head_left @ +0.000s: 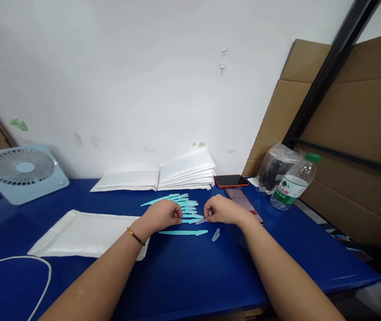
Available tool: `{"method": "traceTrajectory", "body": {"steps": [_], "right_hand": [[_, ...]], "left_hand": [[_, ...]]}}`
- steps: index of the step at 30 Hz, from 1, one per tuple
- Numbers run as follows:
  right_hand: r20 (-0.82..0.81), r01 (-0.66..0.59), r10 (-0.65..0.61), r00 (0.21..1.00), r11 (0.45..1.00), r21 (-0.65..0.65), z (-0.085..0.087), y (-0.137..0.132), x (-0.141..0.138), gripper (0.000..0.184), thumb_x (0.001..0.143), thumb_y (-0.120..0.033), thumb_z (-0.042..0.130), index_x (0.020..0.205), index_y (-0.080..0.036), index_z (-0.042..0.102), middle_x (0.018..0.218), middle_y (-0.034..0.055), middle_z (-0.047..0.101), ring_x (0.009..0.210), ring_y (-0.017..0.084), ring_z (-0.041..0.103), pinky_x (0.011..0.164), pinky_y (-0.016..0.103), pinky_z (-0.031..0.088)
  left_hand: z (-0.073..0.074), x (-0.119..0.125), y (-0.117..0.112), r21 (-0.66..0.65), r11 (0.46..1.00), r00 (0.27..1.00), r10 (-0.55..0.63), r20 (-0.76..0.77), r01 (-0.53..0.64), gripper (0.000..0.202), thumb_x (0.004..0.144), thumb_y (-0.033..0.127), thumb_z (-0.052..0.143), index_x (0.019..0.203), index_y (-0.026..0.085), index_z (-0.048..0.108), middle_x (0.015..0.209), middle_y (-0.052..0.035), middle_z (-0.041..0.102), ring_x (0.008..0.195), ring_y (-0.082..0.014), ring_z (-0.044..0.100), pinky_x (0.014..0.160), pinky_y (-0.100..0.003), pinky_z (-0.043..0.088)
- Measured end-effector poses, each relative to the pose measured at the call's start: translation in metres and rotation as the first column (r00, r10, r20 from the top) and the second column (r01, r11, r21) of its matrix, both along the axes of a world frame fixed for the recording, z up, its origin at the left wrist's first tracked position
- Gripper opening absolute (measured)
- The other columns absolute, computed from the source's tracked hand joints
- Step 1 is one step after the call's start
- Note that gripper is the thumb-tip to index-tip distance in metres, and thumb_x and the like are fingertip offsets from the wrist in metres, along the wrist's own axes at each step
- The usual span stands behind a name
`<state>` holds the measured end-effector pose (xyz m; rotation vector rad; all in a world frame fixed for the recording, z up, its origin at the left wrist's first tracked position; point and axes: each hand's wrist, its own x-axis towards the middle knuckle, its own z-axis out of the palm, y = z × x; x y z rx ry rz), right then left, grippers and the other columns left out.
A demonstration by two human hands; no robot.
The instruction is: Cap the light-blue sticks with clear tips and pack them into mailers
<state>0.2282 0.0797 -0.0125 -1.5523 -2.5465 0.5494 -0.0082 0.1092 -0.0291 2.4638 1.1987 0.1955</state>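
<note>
My left hand is closed in a pinch on the handle of a teal eyebrow razor. My right hand pinches a small translucent blade cap at that razor's blade end; whether the cap is on the blade, I cannot tell. Behind the hands lie several more teal razors, partly hidden by my left hand. One loose razor lies nearer to me, parallel to the table edge. To its right rests another translucent cap.
A white padded mailer lies at left, partly under my left wrist. More mailers are stacked by the wall. Two phones, a water bottle and a bagged dark object stand right. A fan and white cable are left.
</note>
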Motion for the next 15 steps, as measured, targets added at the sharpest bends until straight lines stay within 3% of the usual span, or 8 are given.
{"method": "traceTrajectory", "body": {"steps": [5,8,11,15], "right_hand": [[0.042,0.033,-0.035,0.999,0.999,0.033,0.0025,-0.0012,-0.0006,0.009,0.064,-0.025,0.063,0.07,-0.019,0.067,0.072,0.0016,0.064,0.06,0.011,0.053,0.049,0.019,0.032],[-0.001,-0.049,0.049,0.999,0.996,0.077,0.0031,-0.0018,-0.0029,0.018,0.063,-0.029,0.067,0.079,-0.021,0.068,0.08,0.0012,0.064,0.065,0.012,0.054,0.051,0.019,0.034],[-0.04,-0.135,0.137,0.99,0.989,0.058,0.001,-0.0005,-0.0039,0.017,0.066,-0.031,0.066,0.079,-0.021,0.069,0.081,0.0013,0.065,0.066,0.011,0.055,0.053,0.018,0.035],[-0.057,-0.086,0.087,0.995,0.996,0.021,-0.0029,0.0024,-0.0017,0.014,0.069,-0.03,0.064,0.076,-0.019,0.069,0.074,0.0016,0.066,0.062,0.011,0.055,0.053,0.019,0.035]], "left_hand": [[-0.0006,-0.0004,0.001,-0.004,1.0,1.0,0.0,0.003,0.0,0.017,0.066,0.036,0.059,0.075,0.024,0.067,0.072,0.0016,0.065,0.063,-0.0123,0.055,0.049,-0.02,0.033],[-0.0013,-0.0028,0.0026,-0.015,1.0,1.0,0.002,-0.001,-0.002,0.018,0.066,0.036,0.059,0.076,0.024,0.067,0.072,0.0016,0.066,0.063,-0.0123,0.056,0.05,-0.02,0.034],[-0.0018,-0.006,0.005,-0.033,0.999,1.0,0.015,-0.011,-0.015,0.018,0.065,0.036,0.059,0.076,0.023,0.066,0.073,0.0015,0.066,0.063,-0.0122,0.057,0.05,-0.02,0.035],[-0.0015,-0.0089,0.0073,-0.06,0.998,1.0,0.014,-0.014,-0.015,0.019,0.065,0.036,0.059,0.076,0.023,0.066,0.072,0.0012,0.066,0.062,-0.0121,0.057,0.051,-0.02,0.036]]}}
